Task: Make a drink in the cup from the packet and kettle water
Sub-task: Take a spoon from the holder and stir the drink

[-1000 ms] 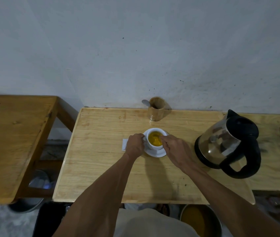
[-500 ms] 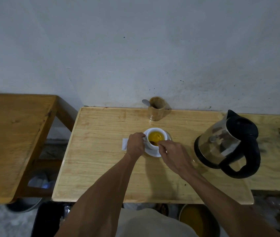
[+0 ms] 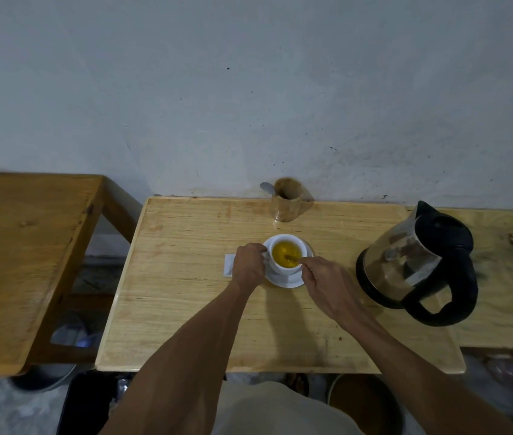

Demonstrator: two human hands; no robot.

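Observation:
A white cup (image 3: 283,267) full of yellow liquid stands on a white saucer (image 3: 289,280) in the middle of the light wooden table (image 3: 186,309). My left hand (image 3: 248,265) grips the cup's left side. My right hand (image 3: 327,287) pinches a spoon (image 3: 290,258) whose end dips into the liquid. A white packet (image 3: 227,265) lies flat just left of my left hand, partly hidden by it. The steel kettle (image 3: 412,265) with a black handle stands to the right of the cup.
A wooden holder (image 3: 287,200) with a spoon in it stands at the table's back edge by the wall. A darker wooden table (image 3: 23,246) is to the left, with a gap between. Buckets and bags sit on the floor below.
My right hand has shifted slightly around the cup's rim with the spoon, while my left hand has stayed on the cup. The kettle has not moved.

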